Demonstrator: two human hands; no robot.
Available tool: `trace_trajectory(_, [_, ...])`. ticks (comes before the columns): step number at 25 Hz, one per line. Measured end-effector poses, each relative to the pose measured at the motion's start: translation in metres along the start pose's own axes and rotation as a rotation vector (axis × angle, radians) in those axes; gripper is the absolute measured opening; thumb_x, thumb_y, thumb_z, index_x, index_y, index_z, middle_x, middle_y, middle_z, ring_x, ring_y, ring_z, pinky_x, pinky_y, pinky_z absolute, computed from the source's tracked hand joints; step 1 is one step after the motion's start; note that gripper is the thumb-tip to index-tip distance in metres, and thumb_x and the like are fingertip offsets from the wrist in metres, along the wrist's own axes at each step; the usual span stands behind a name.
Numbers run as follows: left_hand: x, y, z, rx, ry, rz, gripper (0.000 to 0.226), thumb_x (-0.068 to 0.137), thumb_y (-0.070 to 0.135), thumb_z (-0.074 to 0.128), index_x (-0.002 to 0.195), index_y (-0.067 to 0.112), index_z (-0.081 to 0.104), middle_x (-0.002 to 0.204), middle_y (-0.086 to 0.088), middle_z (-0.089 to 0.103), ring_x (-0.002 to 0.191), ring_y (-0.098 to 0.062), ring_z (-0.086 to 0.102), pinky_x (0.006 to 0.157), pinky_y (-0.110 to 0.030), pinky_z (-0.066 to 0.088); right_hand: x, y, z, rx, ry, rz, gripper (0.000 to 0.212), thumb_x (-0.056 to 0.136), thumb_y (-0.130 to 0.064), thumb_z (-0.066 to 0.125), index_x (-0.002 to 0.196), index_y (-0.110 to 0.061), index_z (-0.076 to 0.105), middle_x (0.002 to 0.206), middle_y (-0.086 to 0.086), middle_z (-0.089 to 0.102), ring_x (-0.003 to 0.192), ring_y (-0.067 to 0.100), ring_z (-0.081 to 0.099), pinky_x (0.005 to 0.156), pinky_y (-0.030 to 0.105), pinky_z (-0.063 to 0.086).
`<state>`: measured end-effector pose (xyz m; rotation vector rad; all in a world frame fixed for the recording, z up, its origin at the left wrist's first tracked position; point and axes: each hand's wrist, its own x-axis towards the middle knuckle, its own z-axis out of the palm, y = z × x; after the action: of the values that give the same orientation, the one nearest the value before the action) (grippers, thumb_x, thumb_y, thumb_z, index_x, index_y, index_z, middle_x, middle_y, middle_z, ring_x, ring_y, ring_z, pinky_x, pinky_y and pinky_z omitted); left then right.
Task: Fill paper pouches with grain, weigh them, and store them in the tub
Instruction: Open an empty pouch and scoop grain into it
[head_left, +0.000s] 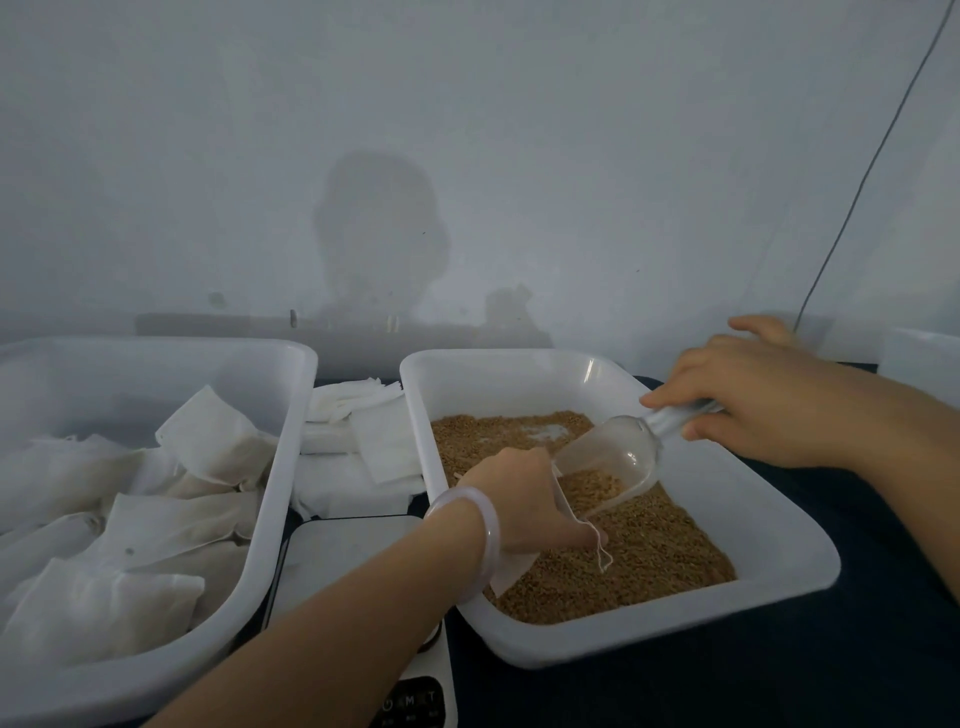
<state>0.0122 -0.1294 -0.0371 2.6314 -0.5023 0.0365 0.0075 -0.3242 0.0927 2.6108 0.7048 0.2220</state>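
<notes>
Leftmost, one storage tub (156, 345) holds overlapping filled pouches (156, 525), too heaped to count. One scale (332, 561) sits beside one grain tray (649, 642). Left hand (524, 499) pinches one pouch (511, 574) over the grain (665, 561). One clear scoop (613, 460) lies upper-right to lower-left with its mouth toward the pouch; right hand (769, 400) curls round its handle.

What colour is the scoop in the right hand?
The scoop is clear, colourless plastic; head view.
</notes>
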Motion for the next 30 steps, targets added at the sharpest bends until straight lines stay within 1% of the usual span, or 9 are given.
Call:
trace_trajectory(3, [0.003,-0.003,0.003,0.069,-0.027,-0.027,0.052,0.064,0.07,0.065,0.061,0.021,0.05,0.056,0.006,0.055,0.052,-0.01,0.056,0.052,-0.025,0.05,0.007,-0.008,-0.006,-0.004,0.023,-0.006,0.039,0.093,-0.035,0.053,0.128,-0.051,0.046,0.116,-0.022,0.054,0.117,0.003,0.039,0.11,0.032,-0.007])
trace_trajectory(6, [0.006,-0.004,0.005,0.079,-0.016,-0.045,0.052,0.061,0.073,0.064,0.064,0.025,0.045,0.061,0.01,0.055,0.057,-0.007,0.055,0.049,-0.022,0.042,0.01,-0.014,-0.01,-0.044,0.037,-0.008,0.039,0.092,-0.033,0.055,0.126,-0.051,0.049,0.115,-0.021,0.055,0.116,0.005,0.04,0.108,0.032,-0.007])
trace_trajectory(9, [0.007,-0.004,0.006,0.051,-0.057,-0.05,0.048,0.063,0.073,0.062,0.074,0.028,0.058,0.065,0.012,0.057,0.061,-0.005,0.056,0.049,-0.021,0.039,0.01,-0.017,-0.012,-0.057,0.037,-0.005,0.039,0.092,-0.033,0.055,0.126,-0.051,0.049,0.116,-0.021,0.055,0.117,0.006,0.041,0.107,0.032,-0.007])
trace_trajectory(11, [0.006,-0.004,0.005,0.044,-0.048,-0.074,0.066,0.062,0.074,0.063,0.097,0.018,0.058,0.07,0.01,0.054,0.063,-0.006,0.053,0.049,-0.022,0.039,0.009,-0.019,-0.014,-0.066,0.038,0.001,0.039,0.093,-0.033,0.054,0.127,-0.051,0.048,0.118,-0.021,0.054,0.118,0.007,0.04,0.108,0.033,-0.006])
trace_trajectory(13, [0.003,-0.003,0.003,0.058,-0.032,-0.094,0.079,0.062,0.075,0.064,0.109,0.012,0.051,0.072,0.009,0.048,0.065,-0.009,0.049,0.049,-0.022,0.037,0.009,-0.021,-0.015,-0.079,0.047,0.002,0.04,0.093,-0.033,0.055,0.127,-0.051,0.048,0.118,-0.021,0.054,0.118,0.007,0.041,0.108,0.034,-0.006])
trace_trajectory(18, [0.003,-0.002,0.002,-0.012,-0.014,-0.098,0.082,0.063,0.072,0.066,0.112,0.008,0.051,0.083,0.003,0.056,0.077,-0.015,0.057,0.058,-0.024,0.044,0.012,-0.026,-0.02,-0.121,0.114,0.012,0.042,0.092,-0.024,0.056,0.125,-0.05,0.051,0.119,-0.019,0.057,0.118,0.006,0.04,0.105,0.035,-0.008])
trace_trajectory(22, [0.002,-0.002,0.001,-0.052,-0.009,-0.108,0.088,0.063,0.072,0.066,0.12,0.007,0.046,0.089,0.003,0.051,0.081,-0.016,0.052,0.061,-0.024,0.041,0.016,-0.03,-0.026,-0.137,0.136,0.007,0.046,0.091,-0.017,0.054,0.124,-0.05,0.052,0.119,-0.014,0.057,0.119,0.007,0.038,0.108,0.035,-0.007])
trace_trajectory(25, [0.003,-0.004,0.003,-0.103,0.01,-0.112,0.095,0.065,0.072,0.065,0.128,0.006,0.039,0.093,0.004,0.046,0.084,-0.016,0.05,0.065,-0.025,0.04,0.012,-0.027,-0.031,-0.097,0.123,0.014,0.043,0.092,-0.021,0.055,0.123,-0.05,0.052,0.118,-0.02,0.056,0.117,0.006,0.039,0.107,0.034,-0.008])
trace_trajectory(30, [0.006,-0.005,0.004,-0.192,0.023,-0.135,0.09,0.067,0.071,0.064,0.126,0.009,0.04,0.078,0.014,0.039,0.072,-0.009,0.047,0.053,-0.019,0.034,0.002,-0.012,-0.021,0.078,0.121,0.107,0.033,0.089,-0.029,0.06,0.115,-0.05,0.055,0.107,-0.022,0.055,0.108,0.004,0.046,0.109,0.034,0.008])
